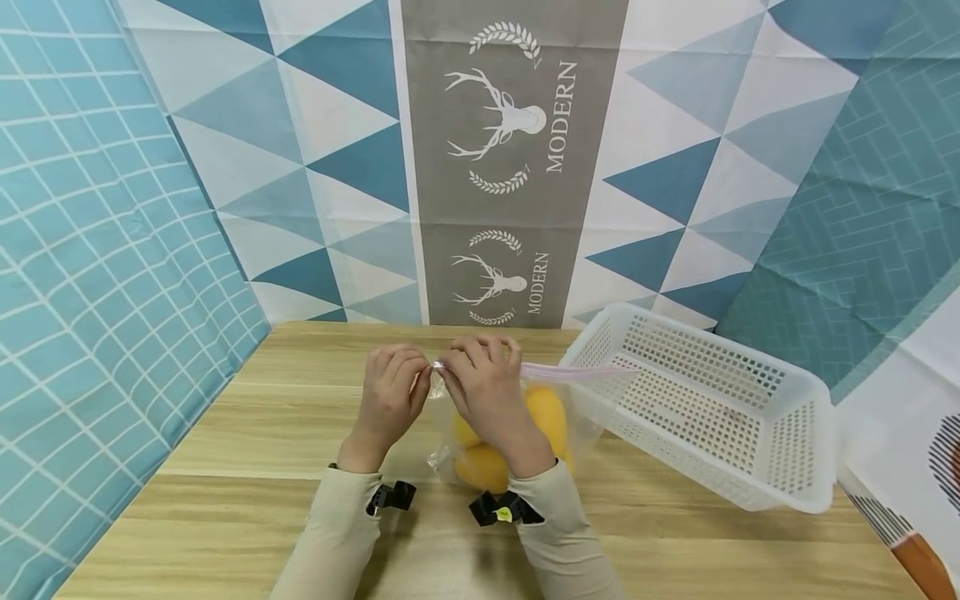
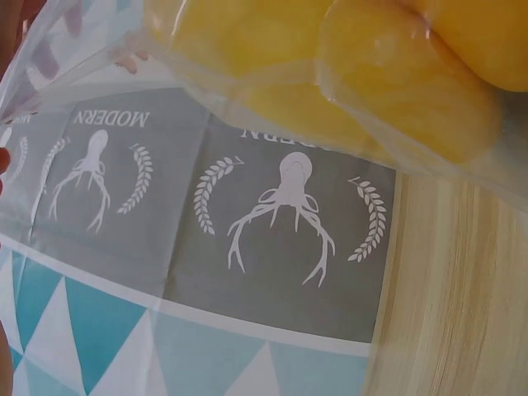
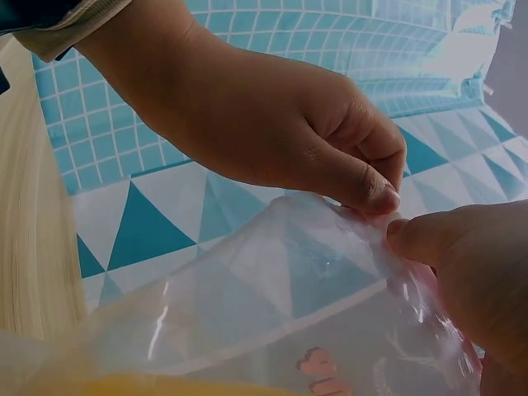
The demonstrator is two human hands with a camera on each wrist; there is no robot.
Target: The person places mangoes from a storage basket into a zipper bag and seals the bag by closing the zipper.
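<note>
A clear zip bag with a pink zip strip hangs from both hands over the table. Smooth, rounded yellow fruits fill its lower part and show large through the plastic in the left wrist view. The left hand pinches the bag's left top corner between thumb and curled fingers. Close beside it, the right hand grips the zip strip, its thumb near the left thumb. In the right wrist view both thumbs meet at the bag's top edge. The right hand and forearm hide part of the fruits.
A white perforated plastic basket stands on the right of the wooden table, behind the bag's right end; the zip strip overlaps its near rim in the head view. Patterned cloth hangs behind the table, with blue tiled cloth at left.
</note>
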